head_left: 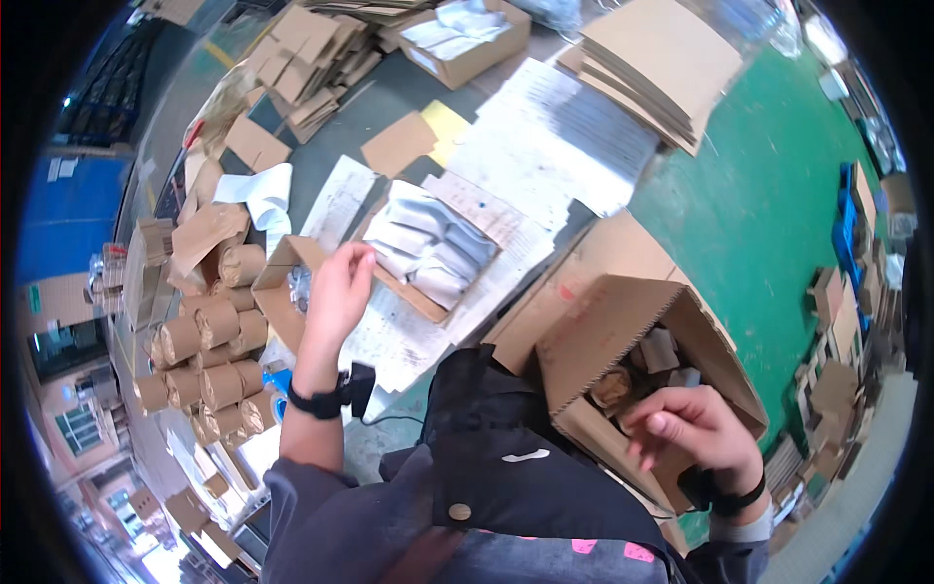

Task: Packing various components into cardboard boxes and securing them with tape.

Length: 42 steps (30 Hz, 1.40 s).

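Observation:
My left hand (341, 284) is over the worktable at the left corner of a shallow cardboard box (435, 310). Its fingers are bent and drawn together; whatever they may hold is hidden. Crumpled white paper (428, 238) fills that box. Over the mouth of a large open carton (598, 336) at my right, my right hand (696, 428) hangs with loosely curled fingers apart and nothing visible in them. Inside the carton lie a round brown paper-wrapped roll (611, 386) and a greyish packet (659, 350). Both wrists carry black straps.
Brown paper-wrapped rolls (219, 326) are stacked at the left, beside a small open box (282, 302). Flat cardboard sheets (662, 58) and another paper-filled box (467, 54) stand at the far side. Printed sheets (535, 136) cover part of the table. The floor (749, 214) is green.

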Available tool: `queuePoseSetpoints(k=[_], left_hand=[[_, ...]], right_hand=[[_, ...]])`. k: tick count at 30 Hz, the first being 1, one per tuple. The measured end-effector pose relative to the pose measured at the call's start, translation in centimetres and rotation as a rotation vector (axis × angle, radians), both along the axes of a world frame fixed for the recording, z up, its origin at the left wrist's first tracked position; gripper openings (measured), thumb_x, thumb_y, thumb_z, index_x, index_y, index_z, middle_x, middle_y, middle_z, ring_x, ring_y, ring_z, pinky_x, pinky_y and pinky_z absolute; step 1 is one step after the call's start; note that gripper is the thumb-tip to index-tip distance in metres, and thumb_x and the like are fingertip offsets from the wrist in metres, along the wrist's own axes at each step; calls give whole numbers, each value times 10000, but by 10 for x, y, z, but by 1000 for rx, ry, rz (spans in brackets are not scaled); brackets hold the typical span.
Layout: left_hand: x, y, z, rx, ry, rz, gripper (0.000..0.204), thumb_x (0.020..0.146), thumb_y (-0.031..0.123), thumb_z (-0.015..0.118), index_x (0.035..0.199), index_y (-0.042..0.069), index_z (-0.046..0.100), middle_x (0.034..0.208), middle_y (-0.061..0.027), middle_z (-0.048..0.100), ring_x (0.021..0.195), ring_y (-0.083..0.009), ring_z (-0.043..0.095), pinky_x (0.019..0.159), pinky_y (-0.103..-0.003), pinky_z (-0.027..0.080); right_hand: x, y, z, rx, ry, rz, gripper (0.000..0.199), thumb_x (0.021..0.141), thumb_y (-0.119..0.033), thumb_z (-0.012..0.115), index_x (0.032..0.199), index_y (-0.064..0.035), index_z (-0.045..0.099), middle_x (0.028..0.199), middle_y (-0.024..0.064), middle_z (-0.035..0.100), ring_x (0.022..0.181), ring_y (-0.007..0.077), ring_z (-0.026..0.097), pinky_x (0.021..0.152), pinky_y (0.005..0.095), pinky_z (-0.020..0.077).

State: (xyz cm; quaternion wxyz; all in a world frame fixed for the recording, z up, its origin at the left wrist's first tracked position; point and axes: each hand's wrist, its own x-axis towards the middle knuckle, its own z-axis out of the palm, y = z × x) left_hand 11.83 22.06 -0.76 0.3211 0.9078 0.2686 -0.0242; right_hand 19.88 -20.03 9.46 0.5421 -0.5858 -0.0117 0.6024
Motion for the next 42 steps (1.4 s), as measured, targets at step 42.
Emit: queuePoseSetpoints(k=[42], left_hand=[[45, -26, -59, 307, -101, -145, 480, 803, 389, 701, 1130, 106, 492, 884, -153, 664, 803, -333, 658, 726, -406, 505]], right_hand=[[5, -23, -170, -298, -720, 503, 498, 594, -199, 822, 1041, -46, 667, 900, 121, 686, 856, 257, 657, 777, 344, 502]])
